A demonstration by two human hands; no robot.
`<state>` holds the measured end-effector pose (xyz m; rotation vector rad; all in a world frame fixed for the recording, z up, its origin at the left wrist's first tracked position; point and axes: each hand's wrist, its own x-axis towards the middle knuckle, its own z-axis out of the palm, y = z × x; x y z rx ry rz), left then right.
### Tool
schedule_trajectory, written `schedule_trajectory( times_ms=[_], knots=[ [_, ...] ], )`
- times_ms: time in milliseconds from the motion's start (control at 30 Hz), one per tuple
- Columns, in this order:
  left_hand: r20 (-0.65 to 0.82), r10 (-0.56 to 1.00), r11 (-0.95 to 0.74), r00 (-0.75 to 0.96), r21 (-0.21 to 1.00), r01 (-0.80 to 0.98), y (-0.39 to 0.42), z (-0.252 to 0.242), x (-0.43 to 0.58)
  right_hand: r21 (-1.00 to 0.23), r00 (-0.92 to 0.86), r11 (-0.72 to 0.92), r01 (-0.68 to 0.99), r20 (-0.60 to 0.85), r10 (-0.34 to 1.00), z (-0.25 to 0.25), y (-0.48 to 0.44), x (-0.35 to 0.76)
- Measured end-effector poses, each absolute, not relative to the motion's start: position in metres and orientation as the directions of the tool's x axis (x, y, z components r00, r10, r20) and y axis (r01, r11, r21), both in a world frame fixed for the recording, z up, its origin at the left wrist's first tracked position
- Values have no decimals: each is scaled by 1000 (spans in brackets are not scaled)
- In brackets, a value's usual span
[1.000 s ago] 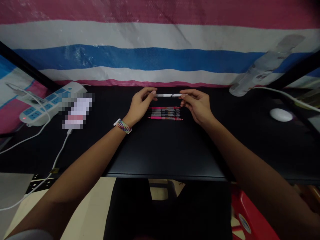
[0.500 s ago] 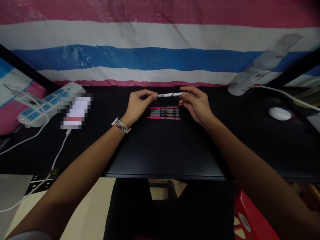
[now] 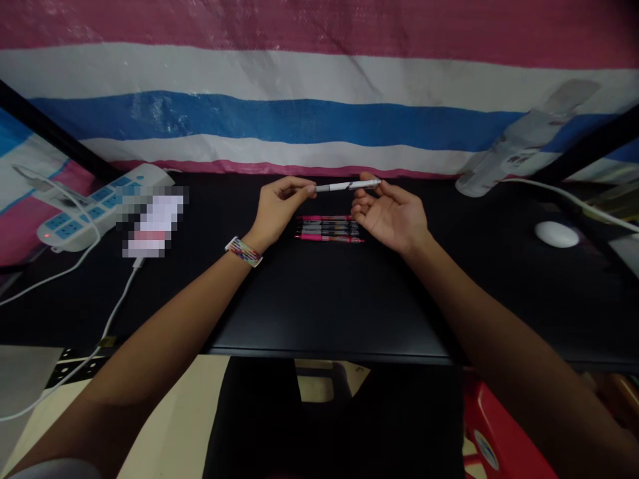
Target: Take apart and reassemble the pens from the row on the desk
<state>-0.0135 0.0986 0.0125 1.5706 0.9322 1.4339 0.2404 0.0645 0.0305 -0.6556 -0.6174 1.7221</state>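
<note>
A white pen (image 3: 339,187) is held level above the far part of the black desk, its grey end to the left. My left hand (image 3: 279,207) pinches that grey end between thumb and fingers; a colourful woven band is on this wrist. At the pen's other end is my right hand (image 3: 392,216), palm turned upward, fingers curled under and behind the pen and the thumb at its tip. Just below the hands, several pens lie side by side in a row, with a pink pen (image 3: 327,237) nearest me and dark ones behind it.
To the left are a white power strip (image 3: 77,229) with blue sockets and a blurred-out phone (image 3: 154,223) on a white cable. At the right stand a clear bottle (image 3: 479,179) and a white mouse (image 3: 556,234). A striped sheet (image 3: 299,120) hangs behind the black desk (image 3: 329,299).
My right hand has turned palm-up at the pen, exposing more of the pen's right end, which has tilted slightly upward. My left hand keeps its pinch.
</note>
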Motion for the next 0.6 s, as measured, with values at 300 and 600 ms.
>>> schedule_trajectory(
  times_ms=[300, 600],
  knots=[
    [405, 911, -407, 81, 913, 18, 100, 9, -14, -699, -165, -180, -692, -90, 982, 27, 64, 237],
    [421, 902, -425, 99, 904, 33, 99, 10, -15, -695, -158, -165, -700, -75, 985, 29, 62, 235]
  ],
)
